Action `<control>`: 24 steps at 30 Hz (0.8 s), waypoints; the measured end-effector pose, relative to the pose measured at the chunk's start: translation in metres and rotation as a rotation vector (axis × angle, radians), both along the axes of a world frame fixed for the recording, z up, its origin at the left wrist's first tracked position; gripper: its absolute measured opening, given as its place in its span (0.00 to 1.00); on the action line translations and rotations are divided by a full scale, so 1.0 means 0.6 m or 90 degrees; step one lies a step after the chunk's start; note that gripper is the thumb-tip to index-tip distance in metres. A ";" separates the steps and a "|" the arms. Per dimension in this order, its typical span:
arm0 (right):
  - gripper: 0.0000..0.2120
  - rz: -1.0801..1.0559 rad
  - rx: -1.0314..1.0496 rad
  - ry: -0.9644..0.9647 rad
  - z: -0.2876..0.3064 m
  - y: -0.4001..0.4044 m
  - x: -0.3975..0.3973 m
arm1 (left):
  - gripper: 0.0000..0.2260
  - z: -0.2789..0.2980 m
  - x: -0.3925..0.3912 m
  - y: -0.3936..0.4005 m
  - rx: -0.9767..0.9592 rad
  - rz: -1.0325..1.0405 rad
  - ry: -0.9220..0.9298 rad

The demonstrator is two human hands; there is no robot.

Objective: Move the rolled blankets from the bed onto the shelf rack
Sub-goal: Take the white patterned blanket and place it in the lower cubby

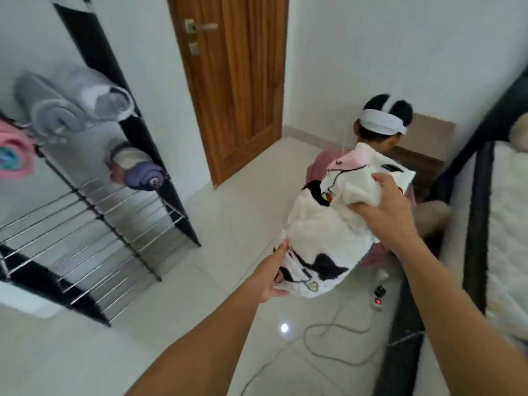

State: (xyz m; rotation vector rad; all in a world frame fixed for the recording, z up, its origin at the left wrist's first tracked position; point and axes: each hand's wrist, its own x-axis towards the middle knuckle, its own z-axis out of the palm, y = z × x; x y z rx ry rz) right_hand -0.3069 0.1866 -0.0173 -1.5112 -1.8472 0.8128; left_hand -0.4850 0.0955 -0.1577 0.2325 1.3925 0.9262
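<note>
Left hand and right hand grip white blanket.

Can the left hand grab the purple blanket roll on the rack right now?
Probably not: the left hand is busy holding the white blanket, and the purple roll on the rack lies well off to the left.

White walls surround me. A closed wooden door stands beyond my hands. Glossy pale floor tiles lie beneath them, a bright light spot reflected below.
</note>
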 end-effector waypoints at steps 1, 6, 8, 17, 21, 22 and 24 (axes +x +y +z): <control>0.33 0.039 0.009 -0.005 0.004 -0.003 -0.048 | 0.32 -0.003 -0.037 -0.012 0.004 0.038 -0.004; 0.32 0.234 0.051 -0.018 0.008 -0.006 -0.262 | 0.35 -0.032 -0.196 -0.055 0.040 0.247 -0.037; 0.32 0.305 0.061 -0.021 0.009 0.002 -0.344 | 0.31 -0.029 -0.247 -0.068 0.050 0.314 -0.037; 0.32 0.578 0.047 -0.002 -0.033 0.053 -0.705 | 0.33 -0.074 -0.480 -0.038 0.050 0.629 -0.038; 0.30 0.704 0.041 -0.066 -0.057 0.078 -0.835 | 0.33 -0.094 -0.538 0.000 0.034 0.740 -0.064; 0.30 0.726 0.039 -0.079 -0.063 0.083 -0.862 | 0.33 -0.102 -0.551 0.004 0.033 0.759 -0.071; 0.30 0.760 0.025 -0.096 -0.079 0.090 -0.911 | 0.34 -0.120 -0.573 0.005 0.026 0.792 -0.094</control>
